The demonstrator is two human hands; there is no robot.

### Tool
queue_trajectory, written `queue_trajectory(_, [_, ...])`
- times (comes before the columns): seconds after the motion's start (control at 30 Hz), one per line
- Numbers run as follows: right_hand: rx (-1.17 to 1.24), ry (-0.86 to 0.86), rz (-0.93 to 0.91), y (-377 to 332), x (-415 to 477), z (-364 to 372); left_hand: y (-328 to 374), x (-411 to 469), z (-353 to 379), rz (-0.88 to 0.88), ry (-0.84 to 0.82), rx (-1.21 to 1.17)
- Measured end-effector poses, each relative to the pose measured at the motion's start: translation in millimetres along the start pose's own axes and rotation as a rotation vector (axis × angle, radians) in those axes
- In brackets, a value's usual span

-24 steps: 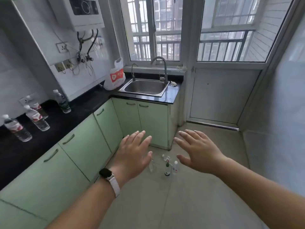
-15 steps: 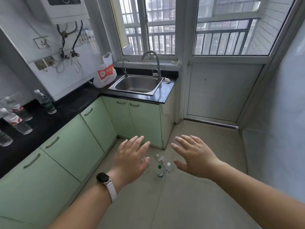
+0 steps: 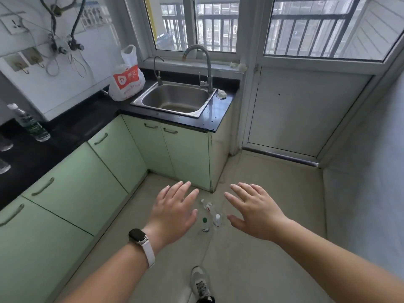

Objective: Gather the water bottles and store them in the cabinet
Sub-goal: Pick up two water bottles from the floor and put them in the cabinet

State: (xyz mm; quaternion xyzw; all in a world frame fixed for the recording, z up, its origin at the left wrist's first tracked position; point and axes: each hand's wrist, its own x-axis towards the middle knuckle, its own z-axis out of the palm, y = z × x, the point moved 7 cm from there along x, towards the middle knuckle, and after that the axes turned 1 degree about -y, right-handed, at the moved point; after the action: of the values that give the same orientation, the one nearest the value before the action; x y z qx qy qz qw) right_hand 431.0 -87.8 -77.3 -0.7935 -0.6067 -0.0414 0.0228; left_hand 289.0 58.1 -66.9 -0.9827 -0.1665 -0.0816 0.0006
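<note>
Three small water bottles stand or lie on the floor between my hands: a green-capped one [image 3: 205, 225], a white-capped one [image 3: 217, 220], and a red-labelled one lying down [image 3: 208, 205]. My left hand [image 3: 173, 212], with a watch on its wrist, hovers open above and to the left of them. To their right my right hand [image 3: 254, 209] is spread open, holding nothing. On the black counter at the left stands a bottle with a green label [image 3: 29, 123]; parts of two more bottles [image 3: 4, 145] show at the frame edge. Green cabinet doors [image 3: 87, 184] below the counter are closed.
A steel sink [image 3: 175, 99] with a tall faucet sits in the corner counter, and a white plastic bag [image 3: 126, 78] beside it. A closed white balcony door [image 3: 301, 114] is ahead on the right. My shoe [image 3: 201, 283] is on the floor below.
The view has moved forward and tilted down, so the counter bottles slid off to the left. Both hands stay open and are closer over the floor bottles. A shoe has come into view.
</note>
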Motion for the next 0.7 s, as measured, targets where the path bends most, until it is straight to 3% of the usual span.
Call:
queue_trajectory(0.4, [-0.035, -0.128, 0.011, 50.8, 130.0, 56.8, -74.0, 115.4, 95.3, -0.004, -0.107, -0.161])
queue_trajectory(0.7, [0.058, -0.223, 0.021, 79.7, 170.2, 107.5, -97.2, 156.0, 146.1, -0.057, -0.162, -0.207])
